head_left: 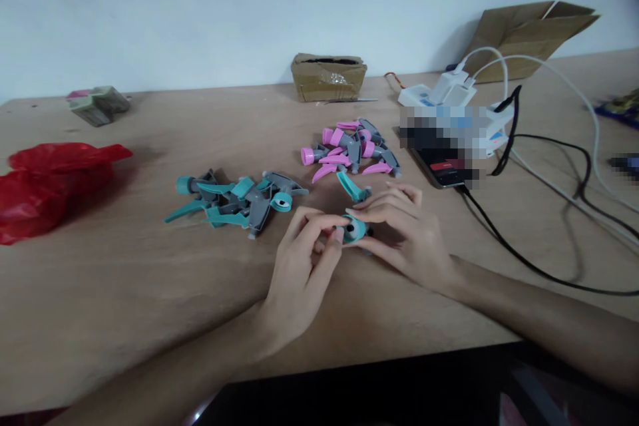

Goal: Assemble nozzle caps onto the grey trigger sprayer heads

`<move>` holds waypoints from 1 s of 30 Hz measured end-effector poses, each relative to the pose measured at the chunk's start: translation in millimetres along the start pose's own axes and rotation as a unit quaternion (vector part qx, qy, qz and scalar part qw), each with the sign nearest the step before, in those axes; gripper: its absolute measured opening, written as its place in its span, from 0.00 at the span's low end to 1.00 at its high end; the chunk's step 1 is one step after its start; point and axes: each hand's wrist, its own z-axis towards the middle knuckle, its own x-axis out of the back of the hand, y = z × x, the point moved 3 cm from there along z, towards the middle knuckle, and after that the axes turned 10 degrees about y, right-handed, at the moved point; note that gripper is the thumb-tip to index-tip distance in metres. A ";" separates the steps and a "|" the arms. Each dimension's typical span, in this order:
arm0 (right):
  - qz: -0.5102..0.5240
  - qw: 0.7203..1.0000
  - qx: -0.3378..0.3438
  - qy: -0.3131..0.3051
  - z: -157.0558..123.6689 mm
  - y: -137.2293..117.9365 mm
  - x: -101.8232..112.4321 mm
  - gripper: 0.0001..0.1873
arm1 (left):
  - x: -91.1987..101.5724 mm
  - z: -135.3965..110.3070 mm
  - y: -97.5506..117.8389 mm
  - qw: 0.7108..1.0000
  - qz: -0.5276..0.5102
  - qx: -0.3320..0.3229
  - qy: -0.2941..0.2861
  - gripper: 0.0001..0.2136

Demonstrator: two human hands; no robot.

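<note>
Both my hands meet over the middle of the wooden table (124, 293) around a teal and grey spray trigger head (355, 213). My right hand (404, 233) wraps its body, its teal lever sticking up behind the fingers. My left hand (304, 259) pinches at the teal screw cap end facing me. To the left lies a pile of teal and grey trigger heads (239, 200). Behind my hands lies a pile of pink and grey trigger heads (352, 150).
A red plastic bag (44, 180) lies at the left edge. A small cardboard box (328, 76) and a torn cardboard sheet (529, 33) stand by the wall. At right, a phone (444, 170), chargers (449, 90) and black and white cables (549, 206) cross the table.
</note>
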 end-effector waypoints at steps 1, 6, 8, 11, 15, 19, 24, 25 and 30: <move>0.002 1.000 0.001 -0.001 0.1 -0.3 -0.3 0.09 | -0.7 -0.6 -1.0 1.000 -0.020 0.012 0.000 0.08; 0.012 1.000 0.004 -0.002 -2.7 0.7 -1.2 0.11 | -2.5 -2.3 -3.6 0.995 -0.085 0.043 0.005 0.07; 0.012 1.000 -0.001 -0.004 -3.7 1.0 -1.2 0.10 | -2.2 -2.6 -3.2 0.995 -0.096 0.040 0.008 0.07; 0.012 1.000 -0.010 -0.008 -4.0 0.3 -0.8 0.10 | -1.3 -3.3 -1.7 0.995 -0.091 0.033 0.011 0.07; 0.016 1.000 -0.008 -0.007 -3.5 -1.2 -0.1 0.11 | 0.3 -4.7 -0.2 0.998 -0.065 0.019 0.012 0.07; 0.015 1.000 -0.008 -0.004 -3.5 -0.4 -0.5 0.09 | 2.0 -5.6 -1.4 0.999 -0.028 -0.001 0.021 0.07; 0.016 1.000 -0.003 -0.009 -3.9 -0.5 -0.8 0.09 | -0.2 -6.4 -1.4 0.999 -0.032 -0.003 0.014 0.07; 0.016 1.000 0.001 -0.011 -3.9 -1.1 -0.8 0.09 | -0.8 -6.6 -0.9 0.999 -0.038 0.002 0.013 0.06; 0.020 1.000 0.009 -0.020 -5.1 -3.4 -1.6 0.08 | -1.7 -3.5 0.8 1.000 -0.009 -0.003 0.008 0.02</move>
